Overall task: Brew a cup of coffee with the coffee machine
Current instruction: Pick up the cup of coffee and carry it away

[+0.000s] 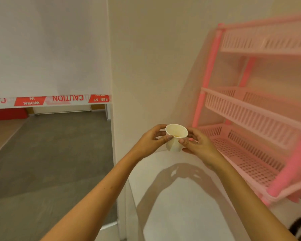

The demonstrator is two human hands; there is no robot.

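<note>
Cup (175, 138) in both hands, small white paper one, held upright in the air out in front of the body, over the white counter (172, 197) and close to the wall corner. Left hand (150, 142) curls round the cup's left side, thumb across the front wall; right hand (197, 145) pinches the right side, thumb on the wall near the rim, other fingers behind it. Inside looks mostly empty, maybe a faint yellowish trace at the bottom, too blurred to call. Coffee machine not in view, so brewing looks not yet started: judged early stage, cup fetched only; still left are placing it under a spout, starting the brew, taking it out. Room: counter surface below the arms is bare white where visible; its left edge drops to grey floor (42, 162). Pink plastic shelf rack (254, 119) stands just right of the right hand, lower tray edge near the knuckles, likely snag point. Wall close ahead; caution tape (59, 100) across the opening at left.
</note>
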